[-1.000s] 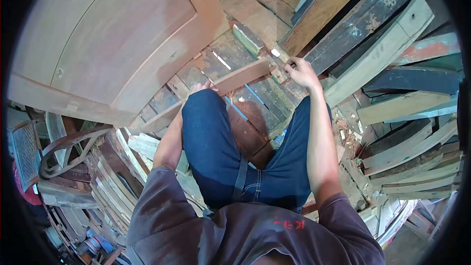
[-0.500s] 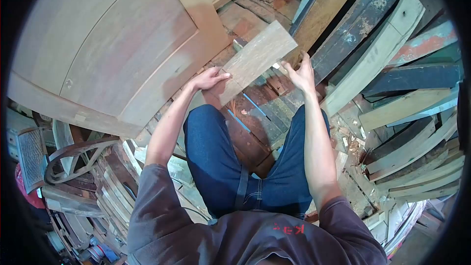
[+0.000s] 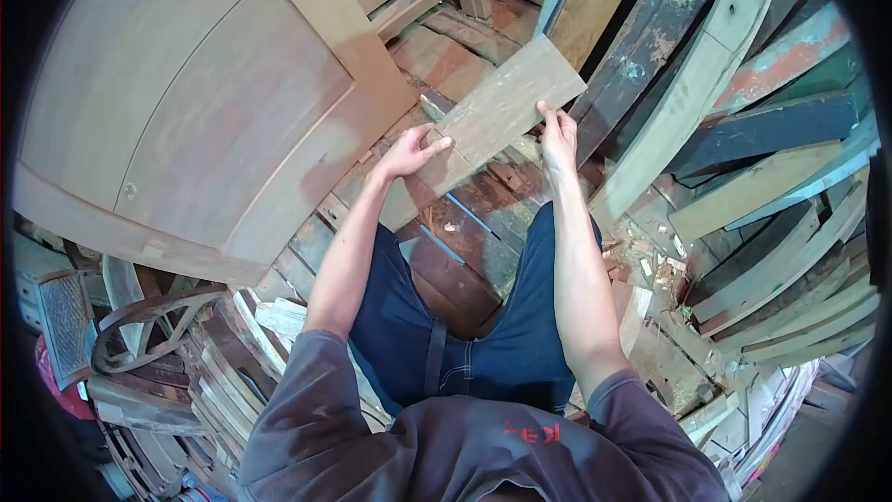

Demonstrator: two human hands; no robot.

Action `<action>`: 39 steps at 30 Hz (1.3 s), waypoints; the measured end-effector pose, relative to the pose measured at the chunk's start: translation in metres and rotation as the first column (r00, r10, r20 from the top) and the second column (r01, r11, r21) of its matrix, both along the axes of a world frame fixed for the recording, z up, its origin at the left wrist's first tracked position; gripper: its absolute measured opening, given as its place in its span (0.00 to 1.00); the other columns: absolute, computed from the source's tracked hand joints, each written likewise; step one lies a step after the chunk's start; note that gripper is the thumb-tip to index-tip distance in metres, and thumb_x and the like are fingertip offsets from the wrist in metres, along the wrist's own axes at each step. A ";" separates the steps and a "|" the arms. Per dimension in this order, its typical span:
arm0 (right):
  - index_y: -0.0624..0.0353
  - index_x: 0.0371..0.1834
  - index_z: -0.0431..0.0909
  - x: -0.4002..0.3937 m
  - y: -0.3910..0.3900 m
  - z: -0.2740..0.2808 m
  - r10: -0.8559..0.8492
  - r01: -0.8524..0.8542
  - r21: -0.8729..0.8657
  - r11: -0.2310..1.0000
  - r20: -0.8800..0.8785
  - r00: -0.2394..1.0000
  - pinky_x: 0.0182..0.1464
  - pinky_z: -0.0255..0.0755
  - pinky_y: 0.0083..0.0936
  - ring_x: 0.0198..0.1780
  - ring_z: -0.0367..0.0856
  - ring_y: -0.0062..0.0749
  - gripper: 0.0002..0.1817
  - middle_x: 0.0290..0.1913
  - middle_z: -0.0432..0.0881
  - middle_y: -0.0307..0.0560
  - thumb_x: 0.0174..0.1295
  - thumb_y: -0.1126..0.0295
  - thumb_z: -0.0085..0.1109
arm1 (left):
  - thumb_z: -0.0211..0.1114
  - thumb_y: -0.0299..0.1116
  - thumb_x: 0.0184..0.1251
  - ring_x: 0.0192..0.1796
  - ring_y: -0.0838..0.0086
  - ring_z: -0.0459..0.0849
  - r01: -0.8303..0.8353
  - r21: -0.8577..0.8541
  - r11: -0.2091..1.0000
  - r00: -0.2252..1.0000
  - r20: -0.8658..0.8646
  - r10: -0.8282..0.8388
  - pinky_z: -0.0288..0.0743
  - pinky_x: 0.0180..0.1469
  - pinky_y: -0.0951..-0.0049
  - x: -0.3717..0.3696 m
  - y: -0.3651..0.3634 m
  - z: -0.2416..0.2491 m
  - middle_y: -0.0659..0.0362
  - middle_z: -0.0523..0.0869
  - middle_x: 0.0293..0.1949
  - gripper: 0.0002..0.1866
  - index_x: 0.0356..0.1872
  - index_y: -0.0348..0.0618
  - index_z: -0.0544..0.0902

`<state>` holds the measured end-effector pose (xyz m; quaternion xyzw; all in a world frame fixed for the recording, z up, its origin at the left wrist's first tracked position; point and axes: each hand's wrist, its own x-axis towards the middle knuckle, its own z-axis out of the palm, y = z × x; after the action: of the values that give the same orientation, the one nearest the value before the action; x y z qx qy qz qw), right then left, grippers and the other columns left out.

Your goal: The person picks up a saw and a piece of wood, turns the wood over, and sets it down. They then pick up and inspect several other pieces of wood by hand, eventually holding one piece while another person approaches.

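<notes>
A flat pale wooden board lies slantwise between my hands, its far end up and to the right. My left hand is closed on its left edge, thumb stretched across the top face near a line that crosses the wood. At the right edge, close to the far end, my right hand pinches the board with the thumb on top; its other fingers are partly hidden. Beneath the board, on the floor between my legs, lie two thin blue sticks, one farther off and one nearer.
A large wooden panel stands close on my left. Curved timbers and painted beams are stacked on the right. Wood shavings litter the plank floor. A curved wooden frame and more offcuts crowd the lower left.
My right hand, beside the board before, now grips its right edge. The board and my left hand have shifted slightly right in view.
</notes>
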<state>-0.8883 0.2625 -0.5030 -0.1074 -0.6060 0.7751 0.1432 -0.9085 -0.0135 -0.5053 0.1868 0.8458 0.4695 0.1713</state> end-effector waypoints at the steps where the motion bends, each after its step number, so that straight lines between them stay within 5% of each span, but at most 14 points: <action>1: 0.64 0.23 0.75 0.000 -0.001 0.002 0.018 -0.018 0.027 0.999 0.004 1.000 0.28 0.59 0.21 0.25 0.65 0.17 0.19 0.22 0.72 0.33 0.67 0.60 0.58 | 0.68 0.53 0.61 0.49 0.69 0.82 0.007 -0.009 1.000 0.999 -0.046 -0.007 0.74 0.52 0.68 0.000 0.000 -0.001 0.51 0.86 0.45 0.31 0.53 0.34 0.79; 8: 0.63 0.22 0.74 0.000 -0.004 0.001 -0.019 0.019 0.009 1.000 0.030 0.999 0.27 0.57 0.21 0.24 0.62 0.16 0.21 0.21 0.69 0.32 0.68 0.59 0.57 | 0.74 0.57 0.50 0.47 0.63 0.84 -0.060 -0.067 0.996 0.975 -0.218 0.045 0.75 0.52 0.65 -0.003 0.001 -0.018 0.46 0.85 0.45 0.40 0.53 0.31 0.78; 13: 0.67 0.46 0.78 0.004 0.000 0.007 -0.009 -0.001 0.080 0.997 0.118 0.993 0.40 0.66 0.21 0.35 0.74 0.20 0.20 0.37 0.81 0.42 0.68 0.57 0.52 | 0.74 0.61 0.44 0.44 0.58 0.86 -0.132 -0.179 0.975 0.970 -0.227 0.090 0.77 0.49 0.62 0.001 0.011 -0.017 0.41 0.85 0.42 0.47 0.55 0.27 0.76; 21: 0.66 0.50 0.77 0.008 0.009 0.008 -0.038 0.015 0.123 0.992 0.193 0.981 0.41 0.68 0.23 0.39 0.75 0.23 0.28 0.41 0.81 0.42 0.65 0.48 0.55 | 0.74 0.63 0.43 0.42 0.56 0.87 -0.103 -0.257 0.961 0.980 -0.190 0.054 0.77 0.49 0.61 0.005 0.025 -0.013 0.39 0.85 0.34 0.50 0.57 0.24 0.74; 22: 0.74 0.51 0.78 0.013 0.005 0.018 -0.044 0.026 0.083 0.996 0.218 0.975 0.54 0.67 0.24 0.50 0.78 0.29 0.29 0.48 0.83 0.51 0.67 0.52 0.54 | 0.74 0.63 0.43 0.39 0.57 0.87 -0.106 -0.235 0.966 0.977 -0.205 0.058 0.78 0.47 0.61 0.005 0.027 -0.015 0.40 0.84 0.30 0.50 0.56 0.23 0.74; 24: 0.75 0.49 0.78 0.012 0.004 0.019 -0.063 0.030 0.132 0.991 0.253 0.965 0.53 0.68 0.24 0.48 0.79 0.28 0.29 0.47 0.83 0.52 0.67 0.52 0.55 | 0.74 0.63 0.43 0.33 0.58 0.87 -0.125 -0.195 0.973 0.969 -0.237 0.077 0.79 0.42 0.62 0.006 0.024 -0.017 0.42 0.83 0.22 0.50 0.54 0.21 0.75; 27: 0.76 0.48 0.78 0.013 0.004 0.017 -0.065 0.036 0.145 0.989 0.199 0.978 0.52 0.69 0.24 0.48 0.79 0.28 0.29 0.46 0.83 0.53 0.67 0.52 0.56 | 0.74 0.63 0.43 0.43 0.55 0.87 -0.064 -0.243 0.968 0.991 -0.126 0.033 0.78 0.50 0.60 0.010 0.025 0.004 0.38 0.85 0.35 0.49 0.55 0.25 0.75; 34: 0.75 0.43 0.80 0.008 -0.006 0.012 -0.192 0.136 0.369 0.919 0.119 0.974 0.51 0.71 0.29 0.46 0.79 0.29 0.30 0.42 0.85 0.56 0.65 0.48 0.58 | 0.72 0.66 0.44 0.48 0.52 0.85 -0.093 -0.283 0.955 0.983 -0.179 0.043 0.76 0.52 0.58 0.009 0.012 0.005 0.36 0.84 0.42 0.50 0.56 0.27 0.75; 35: 0.75 0.42 0.80 0.004 -0.004 0.004 -0.190 0.132 0.375 0.918 0.122 0.974 0.49 0.71 0.30 0.43 0.79 0.29 0.31 0.40 0.85 0.56 0.65 0.48 0.58 | 0.73 0.65 0.42 0.30 0.58 0.86 -0.141 -0.173 0.975 0.925 -0.373 0.068 0.77 0.35 0.61 0.013 0.012 0.002 0.44 0.82 0.22 0.46 0.48 0.27 0.78; 39: 0.75 0.36 0.80 0.004 -0.011 0.012 -0.179 0.082 0.431 0.899 0.191 0.965 0.42 0.70 0.37 0.31 0.72 0.31 0.35 0.30 0.83 0.52 0.66 0.42 0.54 | 0.71 0.68 0.43 0.41 0.53 0.85 -0.072 -0.107 0.992 0.967 -0.252 0.043 0.77 0.43 0.57 0.017 0.004 -0.005 0.40 0.85 0.36 0.47 0.48 0.28 0.78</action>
<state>-0.8843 0.2520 -0.4913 -0.2023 -0.7619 0.5980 0.1449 -0.8912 -0.0097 -0.5105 0.2093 0.8914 0.3975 0.0605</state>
